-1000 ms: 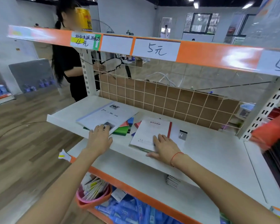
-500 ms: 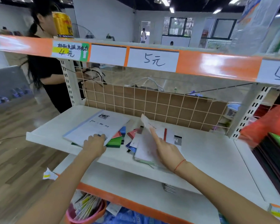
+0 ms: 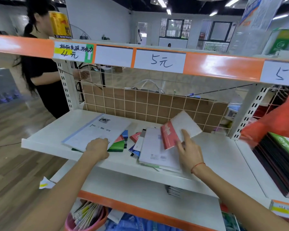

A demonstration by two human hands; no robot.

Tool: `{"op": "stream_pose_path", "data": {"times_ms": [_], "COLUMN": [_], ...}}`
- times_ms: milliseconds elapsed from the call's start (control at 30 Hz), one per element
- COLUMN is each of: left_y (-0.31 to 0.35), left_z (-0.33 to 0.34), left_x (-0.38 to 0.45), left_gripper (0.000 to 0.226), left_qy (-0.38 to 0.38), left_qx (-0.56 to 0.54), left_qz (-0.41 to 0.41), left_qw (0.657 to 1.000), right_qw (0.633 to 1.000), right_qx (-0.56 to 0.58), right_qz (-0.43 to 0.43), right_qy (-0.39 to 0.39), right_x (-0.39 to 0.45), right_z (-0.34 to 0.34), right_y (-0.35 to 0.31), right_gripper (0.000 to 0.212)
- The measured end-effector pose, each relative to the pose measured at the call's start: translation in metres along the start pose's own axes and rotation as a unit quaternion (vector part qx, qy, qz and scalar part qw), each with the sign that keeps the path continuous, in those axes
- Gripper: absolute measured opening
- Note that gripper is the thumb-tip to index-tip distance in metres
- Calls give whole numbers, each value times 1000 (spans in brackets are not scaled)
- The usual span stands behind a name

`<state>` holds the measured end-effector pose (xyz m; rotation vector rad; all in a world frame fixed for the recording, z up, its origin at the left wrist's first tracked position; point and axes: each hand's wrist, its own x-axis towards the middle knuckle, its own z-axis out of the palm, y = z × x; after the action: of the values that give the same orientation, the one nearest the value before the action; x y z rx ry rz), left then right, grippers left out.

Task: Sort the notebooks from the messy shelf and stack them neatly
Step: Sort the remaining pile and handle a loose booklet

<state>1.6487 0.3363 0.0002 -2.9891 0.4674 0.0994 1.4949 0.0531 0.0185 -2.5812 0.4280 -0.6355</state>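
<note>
**Red-and-white notebook lifted above a loose pile on the white shelf**

Red along its spine and white on its cover, a thin notebook is pinched and tilted up by the right hand, forefinger stretched along its cover. Below it, by the front edge of the white metal shelf, lies a pale notebook atop a fanned pile of red and blue covers. The left hand, fingers curled, presses the near corner of a large white notebook over green and red ones. Toward the left end, a wire grid backs the shelf. Below, a pink basket holds paper packets.
</note>
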Motion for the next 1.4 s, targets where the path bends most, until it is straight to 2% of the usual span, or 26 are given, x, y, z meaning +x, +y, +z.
{"op": "stream_pose_path", "data": {"times_ms": [100,167,233,267,300,333,433,500,567,633,667,700,800,867,900,967,1000,1067,1133,1200,1233,1300,1333,1400], "left_y": [1,2,4,5,5,5,4,2,1,2,5,9,27,35,35,31,28,20,13,13,15,19,20,19], "left_z": [2,3,3,3,2,2,2,2,-1,-8,-11,-15,-19,-15,-10,1,7,13,14,12,12,11,9,1], "left_x": [1,1,1,1,0,0,-4,-7,-10,-12,-14,-16,-23,-28,-28,-30,-31,-32,-31,-28,-27,-31,-34,-42], "left_gripper": [43,39,35,34,33,33,32,32,32,29,27,25,25,31,41,73,86,95,97,95,89,70,58,41], "left_qy": [-10,-14,-15,-13,-10,-5,13,28,50,71,82,95,132,129,103,4,-41,-81,-73,-61,-58,-44,-22,23], "left_qx": [7,7,5,10,18,28,46,59,79,90,91,88,65,45,26,-9,-31,-55,-51,-35,-18,14,20,40], "left_qz": [2,2,0,0,3,6,16,23,36,56,69,82,102,103,91,46,26,13,19,22,24,42,58,83], "left_qw": [1000,1000,1000,1000,1000,1000,999,998,995,992,990,988,984,985,990,999,998,995,996,997,998,998,998,996], "right_qw": [995,982,954,935,917,913,901,897,907,912,924,931,920,926,926,918,914,914,908,905,906,909,908,886], "right_qx": [-51,-139,-268,-327,-373,-369,-363,-364,-349,-348,-328,-309,-313,-268,-254,-236,-231,-237,-270,-276,-276,-265,-257,-288], "right_qz": [19,-1,-85,-113,-121,-130,-132,-141,-180,-165,-161,-162,-218,-226,-208,-157,-153,-173,-207,-236,-238,-255,-274,-323], "right_qy": [-89,-126,-108,-77,-79,-116,-199,-206,-150,-142,-116,-109,-91,-137,-187,-277,-296,-281,-245,-219,-213,-193,-186,-169], "right_x": [-14,-20,-19,-18,-18,-19,-17,-19,-22,-20,-19,-18,-12,-5,-1,0,0,0,3,4,4,4,4,1], "right_z": [2,0,-3,-6,-9,-9,4,11,12,14,15,20,25,26,27,29,30,34,37,37,35,33,33,25], "right_y": [7,0,-14,-23,-33,-46,-54,-53,-45,-32,-25,-17,-6,-3,0,4,6,10,11,4,-1,-5,-6,-13], "right_gripper": [55,47,34,31,26,17,26,23,13,44,49,49,42,58,68,92,108,127,132,128,116,72,57,43]}}
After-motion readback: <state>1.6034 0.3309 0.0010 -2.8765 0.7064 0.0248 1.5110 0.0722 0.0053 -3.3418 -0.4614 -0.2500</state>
